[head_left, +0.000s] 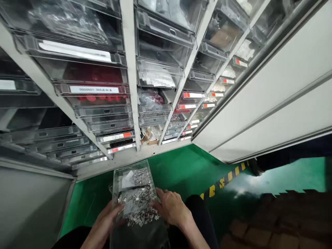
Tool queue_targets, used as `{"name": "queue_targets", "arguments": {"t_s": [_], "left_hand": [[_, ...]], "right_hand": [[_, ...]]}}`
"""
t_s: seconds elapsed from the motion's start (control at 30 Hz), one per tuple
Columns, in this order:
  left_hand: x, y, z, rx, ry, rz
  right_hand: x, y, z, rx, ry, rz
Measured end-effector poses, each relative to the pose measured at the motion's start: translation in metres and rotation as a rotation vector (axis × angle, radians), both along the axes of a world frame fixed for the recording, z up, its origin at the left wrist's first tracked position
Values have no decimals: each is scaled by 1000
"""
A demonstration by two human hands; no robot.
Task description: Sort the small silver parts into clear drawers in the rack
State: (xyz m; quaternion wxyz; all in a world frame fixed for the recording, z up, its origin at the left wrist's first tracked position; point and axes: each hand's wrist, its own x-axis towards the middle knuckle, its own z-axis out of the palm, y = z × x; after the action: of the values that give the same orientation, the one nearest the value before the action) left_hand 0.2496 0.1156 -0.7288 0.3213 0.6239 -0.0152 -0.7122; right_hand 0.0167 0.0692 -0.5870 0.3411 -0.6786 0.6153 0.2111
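Note:
A clear plastic drawer (117, 173) rests low in front of me, pulled out of the cabinet. It holds several clear bags of small silver metal parts (137, 204). My left hand (105, 219) grips the near bag from the left side. My right hand (172, 207) rests on the same bag from the right, fingers spread over its edge. A white slip of paper (127, 180) lies on the bags further back in the drawer.
A white cabinet (131, 79) of clear labelled drawers rises ahead; some hold red parts (90, 74) and bagged hardware. A white panel wall (272, 103) stands to the right. Green floor (181, 169) with a yellow-black stripe (225, 178) lies below. Brown cartons (285, 221) sit bottom right.

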Motion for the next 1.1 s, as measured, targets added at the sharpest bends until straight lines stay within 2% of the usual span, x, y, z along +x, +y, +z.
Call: {"name": "queue_targets", "arguments": {"t_s": [0.13, 0.27, 0.33, 0.4, 0.53, 0.63, 0.7, 0.9, 1.1], "left_hand": [[-14, -22, 3, -32, -87, -48], [-36, -59, 17, -96, -55, -122], [-47, -79, 23, -137, -11, -158], [-56, -99, 28, -161, 13, -186], [-72, -137, 33, -171, -19, -193], [-82, -156, 35, -177, -50, -186], [-86, -163, 37, -176, -71, -181], [-92, -166, 47, -241, -106, -115], [-91, -185, 64, -300, -95, -62]], "right_hand": [[-32, 6, 7, 23, -55, -3], [-54, -11, 15, -25, -83, 38], [-64, -21, 13, -39, -169, 1], [-76, -26, 6, -37, -378, -158], [-89, -15, -15, -41, -883, -671], [-85, 2, -26, 52, -1076, -1022], [-78, 9, -28, 83, -1147, -1135], [-68, 3, -25, -49, -1071, -1202], [-74, -32, -14, -159, -1081, -1169]]}}
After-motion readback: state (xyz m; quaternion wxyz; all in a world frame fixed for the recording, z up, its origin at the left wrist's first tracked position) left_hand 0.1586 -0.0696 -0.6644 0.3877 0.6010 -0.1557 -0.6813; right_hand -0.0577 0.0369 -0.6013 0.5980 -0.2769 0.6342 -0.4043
